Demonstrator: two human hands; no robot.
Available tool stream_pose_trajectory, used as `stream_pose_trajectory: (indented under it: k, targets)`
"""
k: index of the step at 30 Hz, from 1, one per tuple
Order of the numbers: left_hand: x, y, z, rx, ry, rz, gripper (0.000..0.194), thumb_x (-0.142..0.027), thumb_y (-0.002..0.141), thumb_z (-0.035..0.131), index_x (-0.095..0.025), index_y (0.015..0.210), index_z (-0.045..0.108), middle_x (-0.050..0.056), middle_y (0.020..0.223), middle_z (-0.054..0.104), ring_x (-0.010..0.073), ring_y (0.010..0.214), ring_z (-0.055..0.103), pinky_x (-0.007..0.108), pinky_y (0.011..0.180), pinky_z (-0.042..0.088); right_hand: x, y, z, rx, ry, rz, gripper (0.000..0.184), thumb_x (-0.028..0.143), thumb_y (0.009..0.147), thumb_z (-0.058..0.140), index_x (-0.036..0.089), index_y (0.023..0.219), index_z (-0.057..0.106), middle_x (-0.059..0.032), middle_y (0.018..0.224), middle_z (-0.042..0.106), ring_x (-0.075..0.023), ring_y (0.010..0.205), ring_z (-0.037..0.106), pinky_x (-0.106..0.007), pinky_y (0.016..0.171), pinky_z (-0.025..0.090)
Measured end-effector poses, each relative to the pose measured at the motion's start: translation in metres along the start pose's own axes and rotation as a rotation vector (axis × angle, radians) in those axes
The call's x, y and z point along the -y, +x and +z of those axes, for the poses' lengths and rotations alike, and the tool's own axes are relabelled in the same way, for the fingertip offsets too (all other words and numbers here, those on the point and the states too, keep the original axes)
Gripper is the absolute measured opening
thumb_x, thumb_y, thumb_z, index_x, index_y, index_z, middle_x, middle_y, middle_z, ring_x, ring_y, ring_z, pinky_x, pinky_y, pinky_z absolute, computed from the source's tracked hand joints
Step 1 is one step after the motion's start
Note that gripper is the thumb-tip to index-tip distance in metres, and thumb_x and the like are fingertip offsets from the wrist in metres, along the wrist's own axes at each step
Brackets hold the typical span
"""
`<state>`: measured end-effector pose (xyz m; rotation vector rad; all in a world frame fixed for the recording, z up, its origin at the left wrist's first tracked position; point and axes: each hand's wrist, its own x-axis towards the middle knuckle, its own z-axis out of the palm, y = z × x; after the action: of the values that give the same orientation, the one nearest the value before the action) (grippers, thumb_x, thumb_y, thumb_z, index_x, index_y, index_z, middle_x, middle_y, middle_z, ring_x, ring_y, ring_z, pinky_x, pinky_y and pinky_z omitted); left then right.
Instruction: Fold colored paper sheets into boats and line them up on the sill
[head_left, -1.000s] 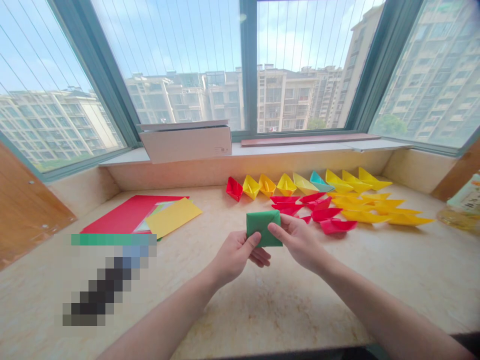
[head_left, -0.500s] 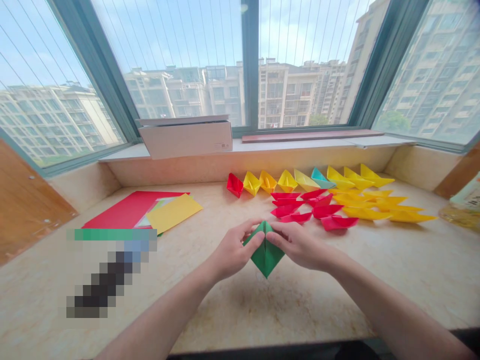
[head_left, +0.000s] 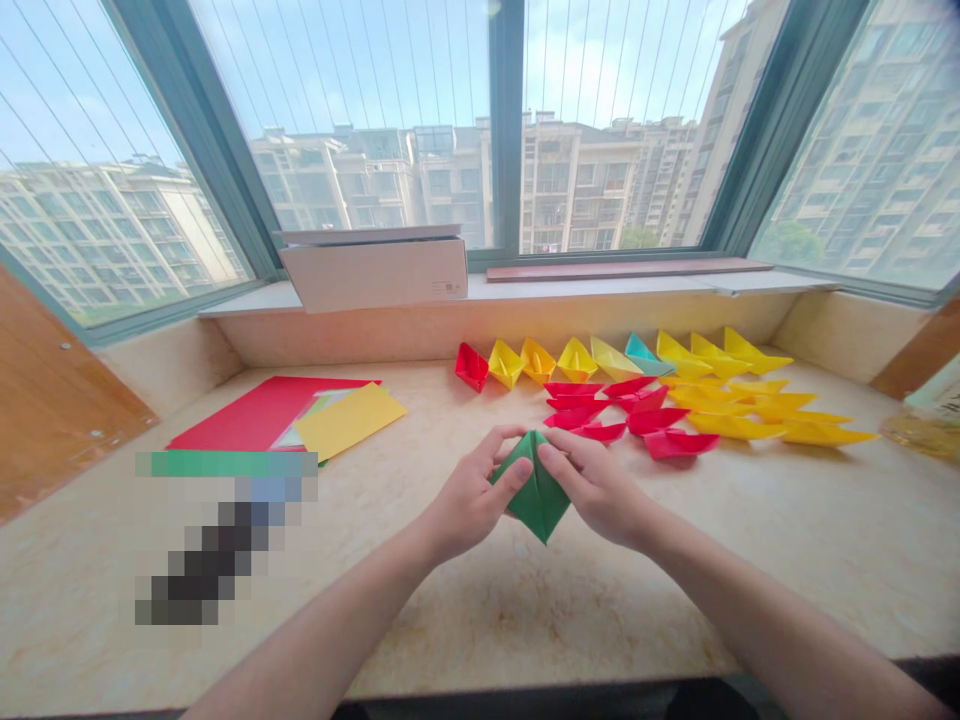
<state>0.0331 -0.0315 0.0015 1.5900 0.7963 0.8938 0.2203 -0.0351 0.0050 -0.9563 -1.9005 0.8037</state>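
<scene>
A green folded paper (head_left: pixel 541 510), diamond-shaped with a crease down its middle, is held up between both hands over the counter. My left hand (head_left: pixel 480 490) grips its left side, thumb on the front face and fingers behind. From the right, my right hand (head_left: pixel 596 485) pinches the upper edge, its thumb lying near the centre crease. The fingers behind the paper are partly hidden. Just beyond the hands lie several red paper boats (head_left: pixel 656 422), the nearest of them partly covered by my right hand.
Yellow paper boats (head_left: pixel 750 400) stand at the right, with a row along the back including a teal boat (head_left: pixel 646 355). Red sheets (head_left: pixel 262 412) and a yellow sheet (head_left: pixel 351 420) lie at the left, by a blurred-out patch (head_left: pixel 217 550). A white box (head_left: pixel 375 275) sits on the sill.
The green paper has tilted, its lower tip shifting slightly right and up. My right thumb has moved up and in towards the crease. Both hands keep hold.
</scene>
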Motion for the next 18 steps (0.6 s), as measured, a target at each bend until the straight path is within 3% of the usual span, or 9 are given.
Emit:
stream_pose_trajectory:
  k: [6, 11, 18]
  targets:
    - [0.0001, -0.0036, 0.0054, 0.004, -0.066, -0.051, 0.055, -0.058, 0.087, 0.059, -0.028, 0.126, 0.036, 0.003, 0.091, 0.065, 0.0163, 0.063, 0.068, 0.023, 0.046, 0.055, 0.0001, -0.0016, 0.0023, -0.028, -0.041, -0.025, 0.031, 0.04, 0.101, 0.042, 0.019, 0.093, 0.062, -0.0037, 0.082, 0.064, -0.0172, 0.072, 0.057, -0.028, 0.065, 0.044]
    - [0.0002, -0.002, 0.0076, -0.051, -0.108, -0.018, 0.054, -0.056, 0.085, 0.063, -0.026, 0.121, 0.036, -0.001, 0.081, 0.063, 0.0141, 0.062, 0.065, 0.024, 0.053, 0.053, 0.0002, -0.0019, 0.0037, -0.088, 0.019, -0.023, 0.028, 0.041, 0.101, 0.043, 0.02, 0.099, 0.061, -0.0039, 0.087, 0.066, -0.018, 0.077, 0.059, -0.028, 0.068, 0.045]
    - [0.0014, -0.0001, 0.0049, -0.046, -0.118, 0.049, 0.054, -0.056, 0.087, 0.062, -0.024, 0.121, 0.036, -0.004, 0.072, 0.061, 0.0103, 0.057, 0.057, 0.019, 0.053, 0.04, 0.0015, -0.0046, 0.0065, -0.135, 0.105, -0.011, 0.027, 0.042, 0.102, 0.04, 0.022, 0.104, 0.058, -0.0035, 0.088, 0.063, -0.0181, 0.078, 0.058, -0.028, 0.067, 0.045]
